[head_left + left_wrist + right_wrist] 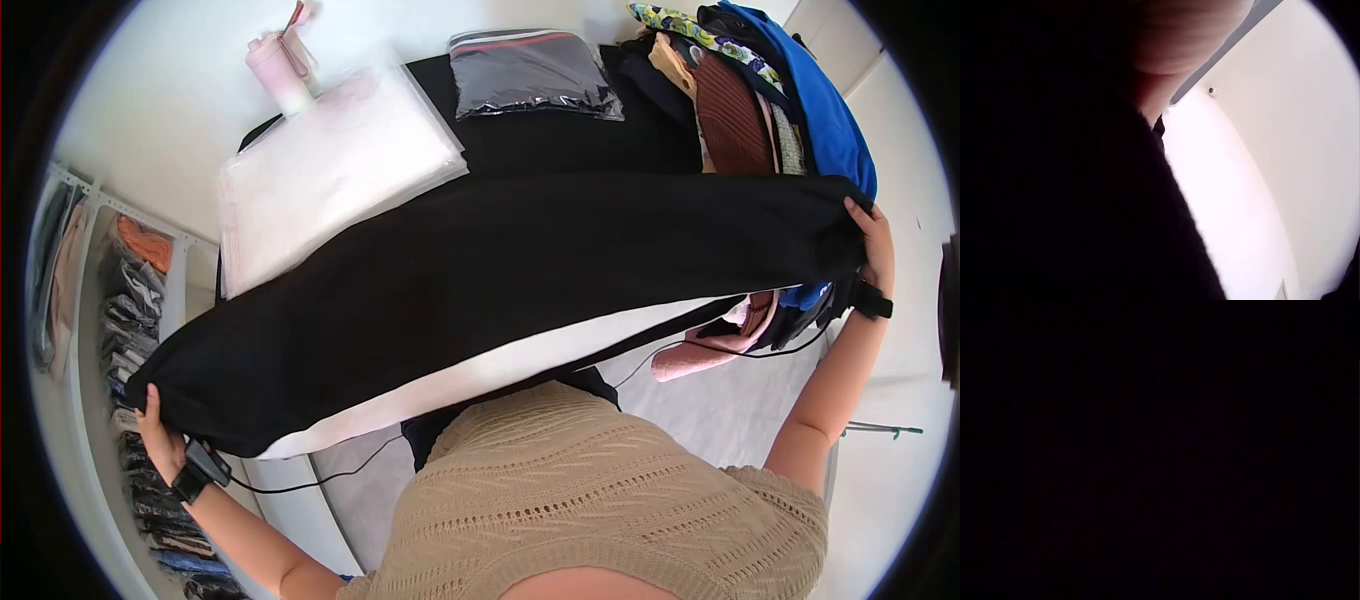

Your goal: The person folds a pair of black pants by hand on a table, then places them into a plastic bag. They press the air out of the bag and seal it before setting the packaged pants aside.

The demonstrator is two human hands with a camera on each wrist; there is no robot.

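Note:
A long black garment with a white band [480, 240] is stretched across the head view, its kind not shown. At the lower left my left hand [160, 438] grips one end, thumb on top and the other fingers hidden by the cloth. My right hand [878, 245] grips the opposite end, higher up at the right, its thumb over the fabric. The white band runs along the edge nearest my body. Dark cloth [1072, 187] fills much of the left wrist view beside part of the left hand [1185, 37]. The right wrist view is wholly dark.
Behind the garment, a black-covered table [560, 150] bears a stack of clear plastic bags [330, 170], a pink bottle [278, 75] and a bagged grey garment [535, 75]. Heaped clothes [735, 110] stand at the right. A shelf of packed clothes [135, 310] is at left. Cables [300, 488] trail from the wrists.

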